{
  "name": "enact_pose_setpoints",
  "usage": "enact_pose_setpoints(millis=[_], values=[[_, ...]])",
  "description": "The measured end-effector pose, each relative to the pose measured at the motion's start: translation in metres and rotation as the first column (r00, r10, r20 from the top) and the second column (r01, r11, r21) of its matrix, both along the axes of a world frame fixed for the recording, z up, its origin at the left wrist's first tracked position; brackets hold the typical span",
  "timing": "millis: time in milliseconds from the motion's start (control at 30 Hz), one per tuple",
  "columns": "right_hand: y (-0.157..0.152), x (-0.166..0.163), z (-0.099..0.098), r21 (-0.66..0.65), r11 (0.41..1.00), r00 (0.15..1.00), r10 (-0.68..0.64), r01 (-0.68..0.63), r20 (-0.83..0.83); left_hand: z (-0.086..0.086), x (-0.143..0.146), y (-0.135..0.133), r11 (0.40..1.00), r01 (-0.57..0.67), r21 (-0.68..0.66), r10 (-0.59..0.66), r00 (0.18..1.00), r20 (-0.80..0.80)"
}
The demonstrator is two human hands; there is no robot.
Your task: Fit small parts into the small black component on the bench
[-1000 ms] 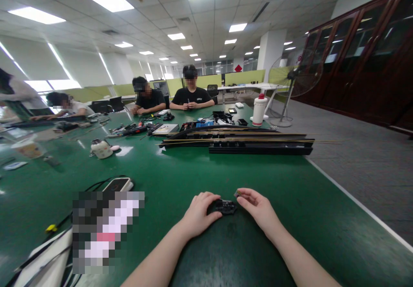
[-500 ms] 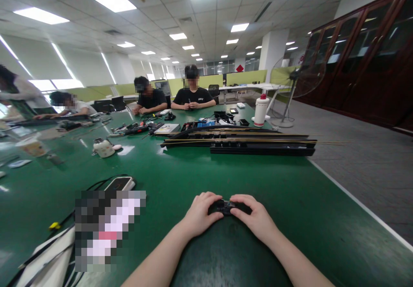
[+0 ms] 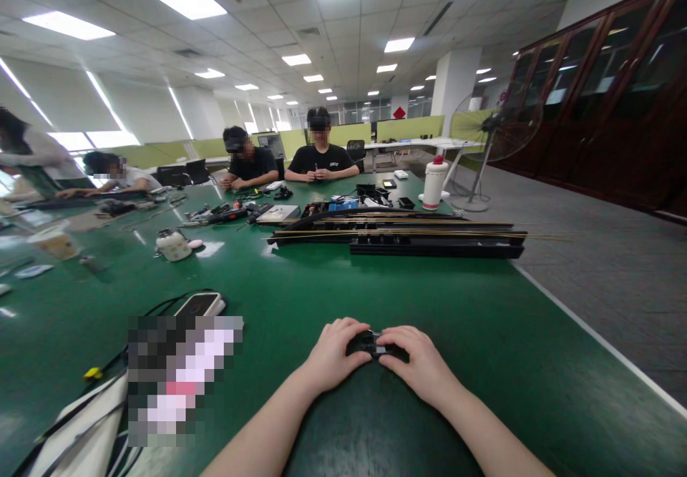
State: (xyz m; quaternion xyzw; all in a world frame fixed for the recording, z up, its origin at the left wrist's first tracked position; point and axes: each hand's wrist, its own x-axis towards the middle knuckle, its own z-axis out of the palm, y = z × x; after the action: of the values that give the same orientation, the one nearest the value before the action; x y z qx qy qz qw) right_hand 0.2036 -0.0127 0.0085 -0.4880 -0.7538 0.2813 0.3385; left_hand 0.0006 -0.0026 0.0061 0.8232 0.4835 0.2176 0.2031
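Observation:
Between my two hands is a small black part [image 3: 374, 347] with a greyish patch on it; its exact kind is too small to make out. My left hand [image 3: 335, 352] grips its left end, thumb on the near side and fingers on the far side. From the right, my right hand [image 3: 416, 355] pinches the other end in the same way. Both hands rest low, at or just above the green table [image 3: 257, 362], and the fingers cover much of the part.
Long black rails with thin brass-coloured rods [image 3: 437, 247] lie across the table ahead. A white bottle with a red top [image 3: 434, 184] stands behind them. On my left are a phone-like device [image 3: 200, 305], cables and a small white jar [image 3: 172, 245]. Several people sit or stand farther back.
My right hand has shifted slightly left, closer to my left hand, and more of its fingers cover the black part. My left hand has barely moved.

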Motion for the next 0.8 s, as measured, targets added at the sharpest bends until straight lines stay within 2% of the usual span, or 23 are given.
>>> enact_pose_setpoints(millis=[267, 533, 800], values=[[0.0002, 0.0016, -0.0046, -0.033, 0.998, 0.998, -0.052, 0.051, -0.032, -0.0026, -0.0005, 0.0003, 1.000, -0.004, 0.012, 0.004, 1.000, 0.001], [-0.0004, 0.0020, -0.0078, -0.010, 0.998, 0.998, -0.068, 0.068, -0.006, -0.0029, -0.0010, -0.0008, 1.000, -0.007, 0.019, 0.006, 1.000, 0.005], [-0.0034, 0.0042, -0.0085, -0.027, 0.997, 0.994, -0.077, 0.075, -0.075, -0.0040, -0.0034, -0.0063, 0.998, -0.013, 0.067, 0.013, 1.000, -0.006]])
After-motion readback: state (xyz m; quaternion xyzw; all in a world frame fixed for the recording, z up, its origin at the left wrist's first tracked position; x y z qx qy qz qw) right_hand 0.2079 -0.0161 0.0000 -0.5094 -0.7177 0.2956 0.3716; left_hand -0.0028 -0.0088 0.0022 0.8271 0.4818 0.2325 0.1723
